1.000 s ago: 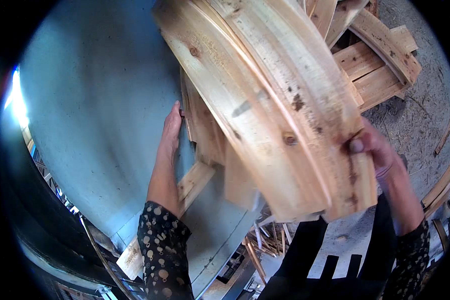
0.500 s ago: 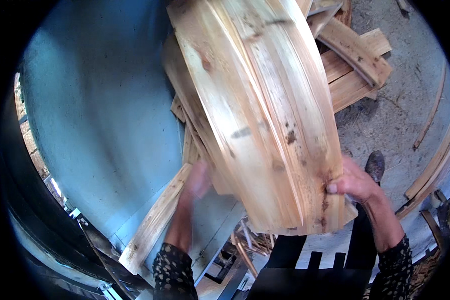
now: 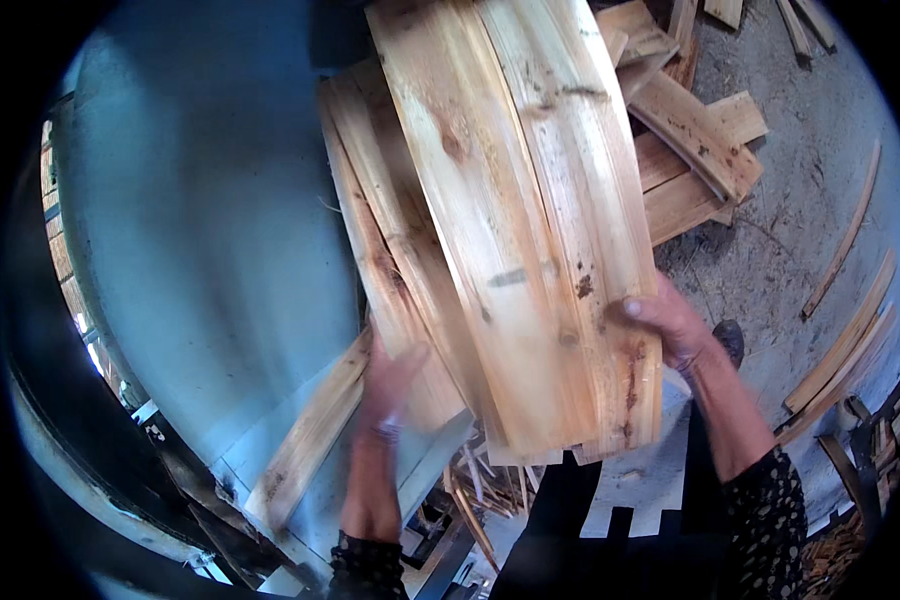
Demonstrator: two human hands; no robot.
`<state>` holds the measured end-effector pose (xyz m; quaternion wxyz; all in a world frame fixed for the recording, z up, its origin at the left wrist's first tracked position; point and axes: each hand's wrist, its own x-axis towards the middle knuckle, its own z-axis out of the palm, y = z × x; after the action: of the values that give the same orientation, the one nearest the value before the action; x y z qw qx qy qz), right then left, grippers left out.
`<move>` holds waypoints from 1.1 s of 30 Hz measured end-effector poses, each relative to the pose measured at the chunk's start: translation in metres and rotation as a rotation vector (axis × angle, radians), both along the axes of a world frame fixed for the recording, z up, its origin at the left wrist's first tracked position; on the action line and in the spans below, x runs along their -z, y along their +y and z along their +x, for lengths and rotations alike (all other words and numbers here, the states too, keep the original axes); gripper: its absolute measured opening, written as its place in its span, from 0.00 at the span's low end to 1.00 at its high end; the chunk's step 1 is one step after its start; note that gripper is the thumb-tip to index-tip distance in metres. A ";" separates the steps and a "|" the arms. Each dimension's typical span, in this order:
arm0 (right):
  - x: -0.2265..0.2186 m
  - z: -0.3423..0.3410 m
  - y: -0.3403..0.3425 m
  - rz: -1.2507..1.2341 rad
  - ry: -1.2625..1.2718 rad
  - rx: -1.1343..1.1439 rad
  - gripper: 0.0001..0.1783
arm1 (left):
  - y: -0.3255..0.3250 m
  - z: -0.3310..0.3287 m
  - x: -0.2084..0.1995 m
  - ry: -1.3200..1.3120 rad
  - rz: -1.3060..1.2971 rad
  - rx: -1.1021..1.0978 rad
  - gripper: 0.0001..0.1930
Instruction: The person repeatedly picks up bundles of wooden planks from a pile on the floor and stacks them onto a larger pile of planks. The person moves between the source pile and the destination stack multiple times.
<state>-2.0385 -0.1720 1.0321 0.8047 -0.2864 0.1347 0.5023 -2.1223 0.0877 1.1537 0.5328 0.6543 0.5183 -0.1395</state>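
In front of me stand several long, pale wooden boards with knots and dark stains, bundled side by side. My right hand grips their right edge near the lower end, its thumb over the face. Narrower boards lie at a slant along the left of the bundle. At their lower left edge is my left hand, smeared by motion, with its thumb side over the wood and the other fingers hidden. Below that hand, a loose plank leans across a blue-grey surface.
A wide blue-grey panel fills the left. Beyond the bundle at right, a pile of boards lies on the dusty floor. Thin strips lie farther right, and wood scraps show below the bundle.
The lower end of the bundle has shifted slightly left and up. My left hand has come rightward onto the narrower boards, which show more now; my right hand has moved up a little.
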 end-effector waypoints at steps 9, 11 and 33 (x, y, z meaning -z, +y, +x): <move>-0.004 -0.005 -0.016 0.017 0.163 0.146 0.36 | -0.043 0.001 0.014 -0.303 0.170 0.191 0.33; 0.008 0.002 -0.019 0.007 0.129 0.177 0.34 | -0.045 0.021 0.032 -0.323 0.100 -0.260 0.30; 0.003 -0.017 -0.010 0.024 -0.127 -0.028 0.42 | -0.067 0.014 0.030 -0.034 -0.212 -0.186 0.40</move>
<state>-2.0551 -0.1823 1.0292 0.8079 -0.3100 0.0732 0.4959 -2.1082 0.0207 1.1234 0.6183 0.5458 0.5497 -0.1325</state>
